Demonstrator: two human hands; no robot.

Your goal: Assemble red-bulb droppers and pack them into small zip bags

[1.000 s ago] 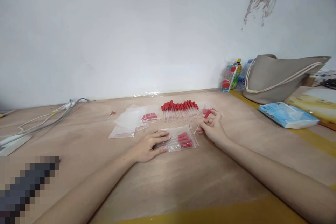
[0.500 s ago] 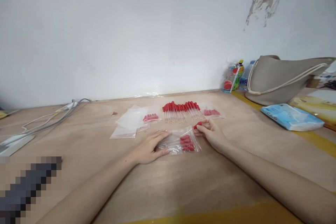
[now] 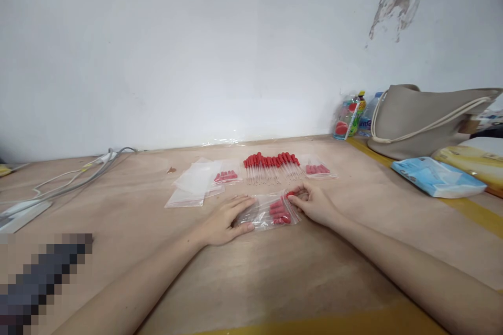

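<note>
A clear zip bag (image 3: 261,214) lies flat with several red-capped droppers (image 3: 280,209) in it, caps toward its right end. My left hand (image 3: 228,220) rests on the bag's left end, thumb and fingers apart. At the bag's right opening, my right hand (image 3: 310,203) pinches the red cap of another dropper (image 3: 290,194), whose thin stem reaches into the bag. Behind the hands is a row of loose red-capped droppers (image 3: 271,161). Filled bags lie on either side of the row, one on the left (image 3: 226,175) and one on the right (image 3: 317,169).
Flat clear bags (image 3: 194,183) overlap left of the row. White and grey cables (image 3: 84,170) lie at the left. On the right are bottles (image 3: 349,118), a grey bag (image 3: 416,120), a blue packet (image 3: 438,175) and a yellow packet (image 3: 471,163). A wall stands behind.
My right hand has moved slightly left with the red-capped dropper, bringing its cap to the bag's opening. My left hand has stayed almost still.
</note>
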